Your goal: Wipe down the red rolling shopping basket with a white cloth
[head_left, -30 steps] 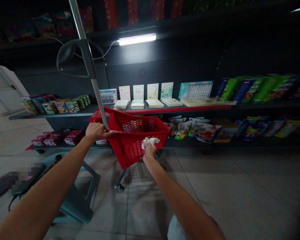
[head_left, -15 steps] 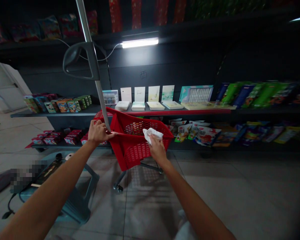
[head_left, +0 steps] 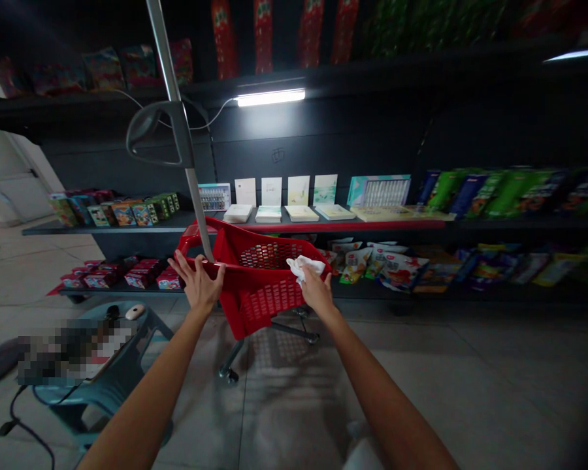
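A red plastic shopping basket stands on a wheeled frame, with a tall metal pole rising from its left side to a dark grey handle. My left hand is at the basket's near rim beside the pole, its fingers spread apart. My right hand holds a crumpled white cloth against the rim's right part.
Behind the basket, dark store shelves hold books, cards and colourful packets. At the lower left stands a teal plastic stool with a pixelated item and a white computer mouse. A cable lies on the tiled floor.
My left hand has loosened from its grip on the rim, and its fingers are now spread. The white cloth remains in my right hand at the rim.
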Demonstrator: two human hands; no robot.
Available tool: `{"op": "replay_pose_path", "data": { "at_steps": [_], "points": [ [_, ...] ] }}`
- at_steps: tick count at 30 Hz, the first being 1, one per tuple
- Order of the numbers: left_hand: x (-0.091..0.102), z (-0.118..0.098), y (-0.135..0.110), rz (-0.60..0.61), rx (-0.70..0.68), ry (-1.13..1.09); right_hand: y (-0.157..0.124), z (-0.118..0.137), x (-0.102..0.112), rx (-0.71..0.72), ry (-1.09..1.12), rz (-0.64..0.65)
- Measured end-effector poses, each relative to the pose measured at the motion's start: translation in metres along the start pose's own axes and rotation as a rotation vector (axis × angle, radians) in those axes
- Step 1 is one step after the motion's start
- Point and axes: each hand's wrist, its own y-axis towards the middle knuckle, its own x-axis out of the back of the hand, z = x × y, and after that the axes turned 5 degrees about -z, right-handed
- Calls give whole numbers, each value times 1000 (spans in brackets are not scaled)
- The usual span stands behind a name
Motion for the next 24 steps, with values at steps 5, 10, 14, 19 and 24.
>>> {"op": "replay_pose_path", "data": {
  "at_steps": [5, 10, 14, 19, 24],
  "points": [
    [-1, -1, 9, 9, 27, -39, 2, 5, 2, 12, -14, -14],
    [-1, 3, 13, 18, 36, -66, -3, 4, 3, 67, -64, -22],
    [-5, 17, 17, -25, 5, -23, -13, 5, 7, 132, -98, -30],
    [-11, 41, 26, -82, -60, -31, -25, -6, 17, 160, -142, -45],
    [-8, 55, 30, -36, -50, -58, -35, -27, 32, 119, -212, -15]
  ]
}}
